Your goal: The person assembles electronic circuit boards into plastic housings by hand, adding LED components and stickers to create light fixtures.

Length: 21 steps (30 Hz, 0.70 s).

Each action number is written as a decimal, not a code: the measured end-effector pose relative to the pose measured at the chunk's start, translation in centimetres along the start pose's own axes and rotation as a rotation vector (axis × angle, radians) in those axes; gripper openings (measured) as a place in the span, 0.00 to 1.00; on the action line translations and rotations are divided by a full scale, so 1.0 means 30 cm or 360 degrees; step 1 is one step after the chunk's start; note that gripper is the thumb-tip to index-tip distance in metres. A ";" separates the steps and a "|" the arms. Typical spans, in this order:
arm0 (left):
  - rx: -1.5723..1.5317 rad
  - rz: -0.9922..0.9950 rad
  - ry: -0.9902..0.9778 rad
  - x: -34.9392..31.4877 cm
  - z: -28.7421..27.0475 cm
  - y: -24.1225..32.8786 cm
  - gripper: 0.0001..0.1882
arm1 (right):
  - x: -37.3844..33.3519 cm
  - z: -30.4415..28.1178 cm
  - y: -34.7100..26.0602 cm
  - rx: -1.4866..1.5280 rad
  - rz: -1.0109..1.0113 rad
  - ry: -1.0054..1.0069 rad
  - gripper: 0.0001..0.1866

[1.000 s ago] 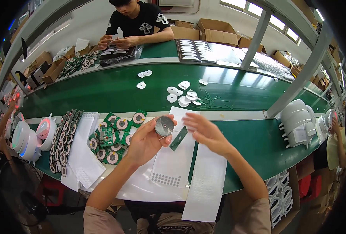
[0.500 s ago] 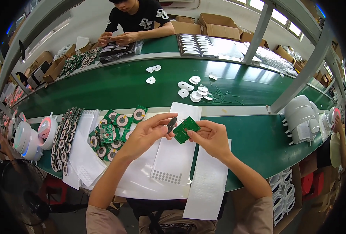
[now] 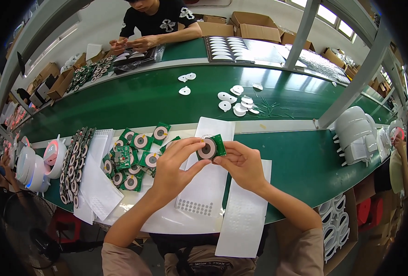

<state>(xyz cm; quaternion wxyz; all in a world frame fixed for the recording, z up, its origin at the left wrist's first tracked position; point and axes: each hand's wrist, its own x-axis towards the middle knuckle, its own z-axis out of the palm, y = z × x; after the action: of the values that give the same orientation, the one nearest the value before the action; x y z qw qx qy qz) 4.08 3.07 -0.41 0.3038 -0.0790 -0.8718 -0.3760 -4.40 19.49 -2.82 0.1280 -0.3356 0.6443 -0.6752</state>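
In front of me a green circuit board [image 3: 219, 145] is held up, with a round copper-pink coil [image 3: 207, 149] with a dark centre against its face. My left hand [image 3: 176, 161] is closed on the coil's left rim, fingers above and thumb below. My right hand [image 3: 244, 166] pinches the board's right edge between thumb and fingers. Below them a white sheet [image 3: 204, 186] bears rows of small grey dots near its lower end. To the left lies a loose pile of similar boards with coils [image 3: 142, 141]. Beside my right forearm rests another white sheet [image 3: 243, 225].
A row of stacked coil boards [image 3: 75, 165] stands left, beside white devices [image 3: 38, 170]. On the green conveyor [image 3: 135, 99] lie white discs [image 3: 241, 108] and thin green sticks [image 3: 270, 108]. White housings [image 3: 353, 138] sit right. A co-worker [image 3: 160, 27] works across the belt.
The coil, held apart from the board by my left hand before, is now against it. The board has turned its coil face toward me. Discs on the belt have shifted slightly right.
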 end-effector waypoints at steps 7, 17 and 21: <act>0.0067 0.0114 0.0011 -0.004 0.006 -0.012 0.17 | -0.005 0.006 -0.011 0.0083 0.0046 -0.0036 0.14; 0.0141 0.0156 0.0019 -0.005 0.009 -0.011 0.16 | -0.006 0.004 -0.021 0.0130 0.0066 -0.0081 0.15; 0.0209 0.0193 0.0036 -0.004 0.007 -0.006 0.15 | -0.006 0.004 -0.022 0.0160 0.0072 -0.0123 0.15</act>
<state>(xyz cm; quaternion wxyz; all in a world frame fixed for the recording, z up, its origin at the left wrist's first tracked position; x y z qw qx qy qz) 4.00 3.08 -0.69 0.3402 -0.1072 -0.8848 -0.2998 -4.02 19.61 -2.26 0.1847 -0.3400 0.6115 -0.6902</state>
